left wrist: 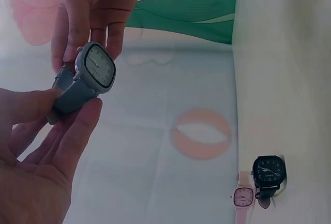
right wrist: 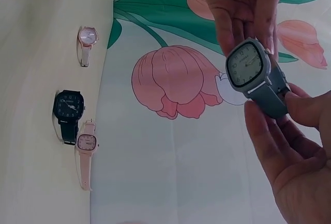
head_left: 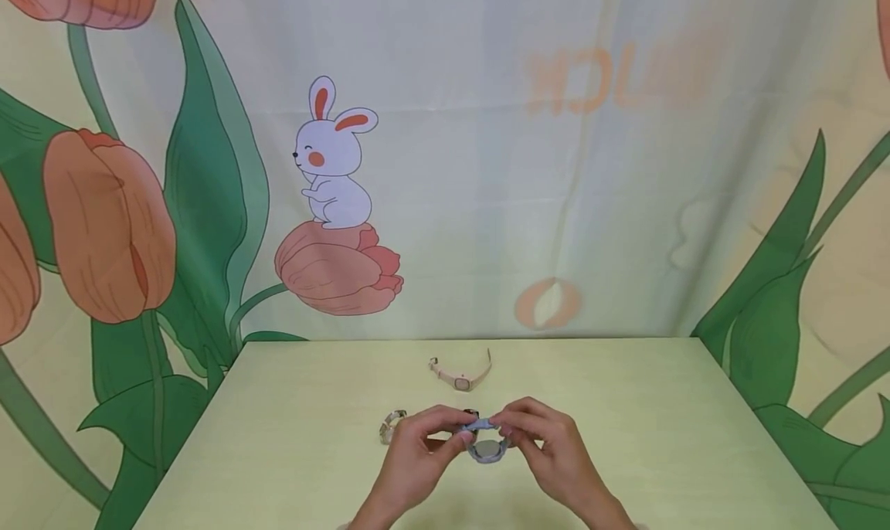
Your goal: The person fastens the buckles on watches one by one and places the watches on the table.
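Both hands hold a grey-blue wristwatch (head_left: 488, 451) up over the table, its strap curved into a loop. My left hand (head_left: 422, 453) pinches one side of the strap between thumb and fingers. On the other side, my right hand (head_left: 549, 449) pinches the strap the same way. The left wrist view shows the watch's squarish pale dial (left wrist: 98, 65) facing outward. In the right wrist view, fingertips of the right hand (right wrist: 295, 167) grip the strap (right wrist: 270, 99) near its buckle, while the left hand (right wrist: 243, 6) is by the case.
A pink watch (head_left: 462, 383) lies unfastened farther back on the table (head_left: 626, 406). A black watch (right wrist: 69, 105) lies beside it, mostly hidden behind the left hand in the head view. Left of that hand is a watch with a round dial (right wrist: 88, 36). A printed curtain (head_left: 452, 167) hangs behind.
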`<state>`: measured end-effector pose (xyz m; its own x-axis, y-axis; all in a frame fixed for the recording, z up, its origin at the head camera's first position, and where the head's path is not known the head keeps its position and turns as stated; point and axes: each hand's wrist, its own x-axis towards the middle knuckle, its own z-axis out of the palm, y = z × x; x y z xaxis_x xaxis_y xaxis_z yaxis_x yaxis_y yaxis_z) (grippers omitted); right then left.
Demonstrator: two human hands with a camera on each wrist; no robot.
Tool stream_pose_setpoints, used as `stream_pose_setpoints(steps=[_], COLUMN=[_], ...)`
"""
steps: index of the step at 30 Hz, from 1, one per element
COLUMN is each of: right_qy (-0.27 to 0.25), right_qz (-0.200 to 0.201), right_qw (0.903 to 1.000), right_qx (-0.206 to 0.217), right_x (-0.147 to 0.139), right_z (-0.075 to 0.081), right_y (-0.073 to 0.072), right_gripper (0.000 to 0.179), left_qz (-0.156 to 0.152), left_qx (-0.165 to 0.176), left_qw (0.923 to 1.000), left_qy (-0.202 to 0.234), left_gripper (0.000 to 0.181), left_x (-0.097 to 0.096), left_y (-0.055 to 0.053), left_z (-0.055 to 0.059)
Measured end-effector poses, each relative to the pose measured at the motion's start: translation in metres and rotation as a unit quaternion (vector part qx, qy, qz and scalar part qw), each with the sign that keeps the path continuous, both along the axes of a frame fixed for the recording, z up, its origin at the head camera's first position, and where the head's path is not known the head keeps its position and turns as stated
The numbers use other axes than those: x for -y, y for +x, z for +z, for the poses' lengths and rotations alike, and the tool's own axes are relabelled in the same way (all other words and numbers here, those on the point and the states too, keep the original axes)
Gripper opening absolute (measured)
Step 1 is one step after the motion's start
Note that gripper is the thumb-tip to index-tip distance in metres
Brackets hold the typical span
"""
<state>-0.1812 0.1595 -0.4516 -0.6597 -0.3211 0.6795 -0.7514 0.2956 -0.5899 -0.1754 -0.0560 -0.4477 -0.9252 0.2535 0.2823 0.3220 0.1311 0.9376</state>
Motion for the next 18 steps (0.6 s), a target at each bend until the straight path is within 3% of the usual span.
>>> stream_pose_setpoints(steps=[5,11,18], right_qy=[0.008,-0.029,-0.071], right_qz=[-0.01,-0.032,-0.043], right_qw=[0.9995,0.9927,0.9844], right_qx=[0.03,0.112,0.155], right_x=[-0.001,0.0,-0.005], right_z=[0.003,0.003,-0.001], right_y=[0.001,0.001,-0.002], right_gripper=[0.025,0.032,0.024], left_qz=[-0.002,0.008,0.002], left_qx=[0.014,0.036,0.067], left_qw=[0.9997,0.9979,0.9925], left_qy=[0.017,0.053,0.102], left_gripper=[0.019,0.022,0.025], left_x=[-0.001,-0.006,-0.017], left_y=[-0.001,-0.004,-0.011], left_z=[0.0,0.0,-0.009])
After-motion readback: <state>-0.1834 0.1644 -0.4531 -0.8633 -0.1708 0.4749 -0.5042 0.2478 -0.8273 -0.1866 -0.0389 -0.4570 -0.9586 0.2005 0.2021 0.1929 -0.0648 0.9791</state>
